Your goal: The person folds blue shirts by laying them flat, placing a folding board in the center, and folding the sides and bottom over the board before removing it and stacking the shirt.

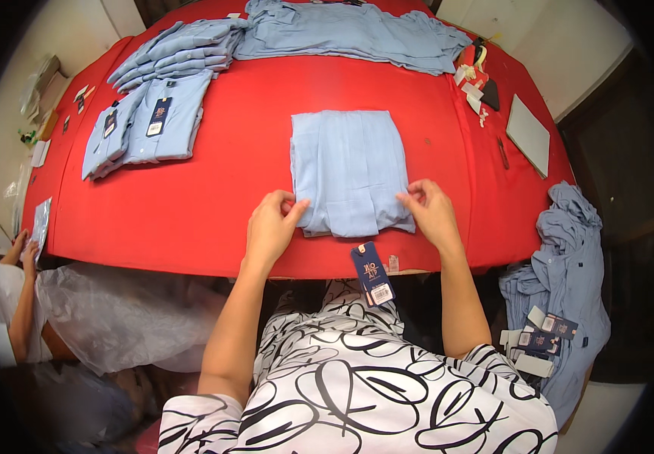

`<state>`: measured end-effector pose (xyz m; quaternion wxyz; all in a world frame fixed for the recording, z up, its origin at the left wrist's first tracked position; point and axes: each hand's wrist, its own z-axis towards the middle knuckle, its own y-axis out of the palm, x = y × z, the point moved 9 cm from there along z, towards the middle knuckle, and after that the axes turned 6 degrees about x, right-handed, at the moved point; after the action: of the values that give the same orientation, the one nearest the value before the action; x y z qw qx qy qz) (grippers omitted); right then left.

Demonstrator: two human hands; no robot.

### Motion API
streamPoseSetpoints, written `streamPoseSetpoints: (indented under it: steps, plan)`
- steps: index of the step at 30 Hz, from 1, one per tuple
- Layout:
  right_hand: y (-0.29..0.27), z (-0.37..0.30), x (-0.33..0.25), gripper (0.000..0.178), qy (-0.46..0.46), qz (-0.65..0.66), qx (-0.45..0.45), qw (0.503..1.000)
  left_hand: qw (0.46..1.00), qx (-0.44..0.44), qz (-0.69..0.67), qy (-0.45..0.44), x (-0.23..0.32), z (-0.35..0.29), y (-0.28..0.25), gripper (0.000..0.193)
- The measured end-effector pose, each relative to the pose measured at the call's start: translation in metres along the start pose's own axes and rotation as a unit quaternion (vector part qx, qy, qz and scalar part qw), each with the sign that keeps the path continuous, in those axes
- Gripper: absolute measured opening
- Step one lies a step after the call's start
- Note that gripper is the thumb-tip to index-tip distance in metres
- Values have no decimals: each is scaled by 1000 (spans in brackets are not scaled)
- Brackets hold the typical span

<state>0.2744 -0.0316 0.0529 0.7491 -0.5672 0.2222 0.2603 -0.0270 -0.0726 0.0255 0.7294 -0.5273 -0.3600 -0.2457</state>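
Observation:
A light-blue shirt (350, 163) lies folded into a neat rectangle near the table's front edge. My left hand (272, 227) grips its lower left edge between thumb and fingers. At the lower right edge, my right hand (434, 216) pinches the cloth the same way. A navy hang tag (372, 274) with a white label sticks out below the shirt and hangs over the table edge; where it is attached is hidden.
The table has a red cloth (244, 166). Folded tagged shirts (164, 129) and a shirt stack (191, 53) lie at left; more shirts (342, 34) lie at the back. A white board (527, 136) and shirts with tags (569, 265) are right. Another person's hands (28, 250) hold a packet at far left.

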Motion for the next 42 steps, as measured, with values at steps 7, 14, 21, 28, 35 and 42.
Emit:
streamPoseSetpoints:
  steps: [7,14,21,28,35,42]
  plan:
    - [5,-22,36,14,165,298,14,940,995,39,-90,29,24,9,-18,25]
    - [16,-25,57,19,203,327,3,923,905,-128,-329,-236,-22,-13,17,33]
    - [20,-6,49,21,144,291,-17,945,946,-136,-254,-146,7,-3,20,30]
    - [21,8,47,29,201,253,-69,944,935,-246,-177,-183,-16,2,29,30]
    - [36,36,48,19,173,441,-87,876,919,-167,-329,-138,8,23,37,34]
    - [68,45,69,33,277,482,-139,820,847,-201,-373,-321,-35,19,66,44]
